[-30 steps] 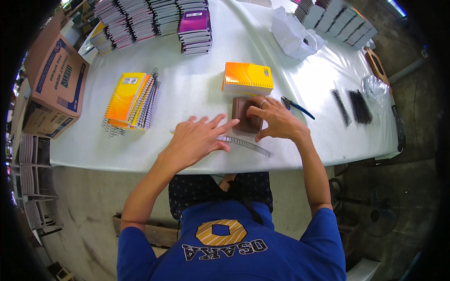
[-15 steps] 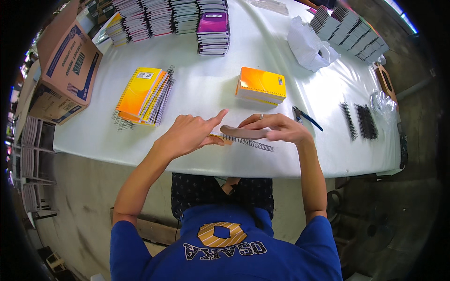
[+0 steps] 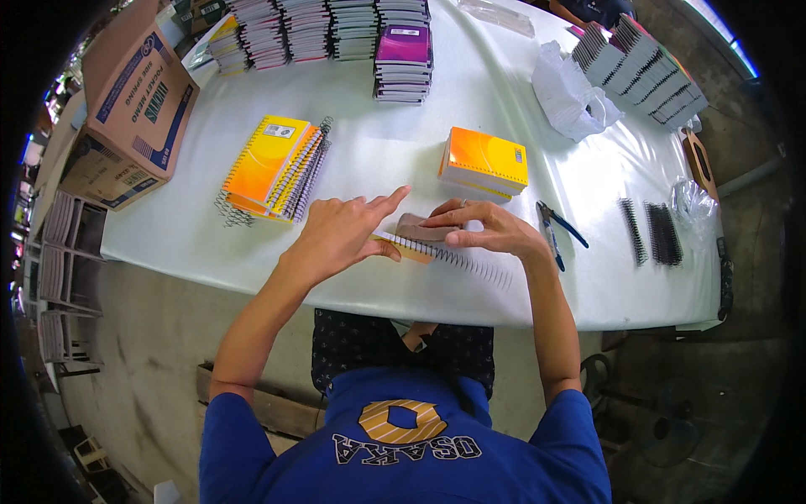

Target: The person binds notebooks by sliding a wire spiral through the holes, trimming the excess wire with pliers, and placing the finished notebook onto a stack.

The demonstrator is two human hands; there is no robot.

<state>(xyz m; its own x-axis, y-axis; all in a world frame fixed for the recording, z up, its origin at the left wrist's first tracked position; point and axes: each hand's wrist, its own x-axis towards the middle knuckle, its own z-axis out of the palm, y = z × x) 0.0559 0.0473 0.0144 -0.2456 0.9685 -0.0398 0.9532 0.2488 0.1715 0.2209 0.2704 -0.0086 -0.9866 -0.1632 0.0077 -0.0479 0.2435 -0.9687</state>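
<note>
Near the table's front edge, my left hand grips a small notebook on edge, its thumb in front and its index finger stretched out. A dark wire spiral runs along the notebook's edge, and its free end sticks out to the right, smeared by motion. My right hand holds a grey-brown, slightly curved block against the far side of the spiral. Most of the notebook is hidden behind my left hand.
Yellow-orange notebooks with spirals lie at left; a yellow-orange stack is beyond my right hand. Cutting pliers and loose black spirals lie right. A cardboard box, notebook stacks and a white plastic bag stand farther off.
The block has come down from a raised tilt to lie along the spiral. The spiral's free end, sharp before, is now blurred. The whole view has shifted slightly.
</note>
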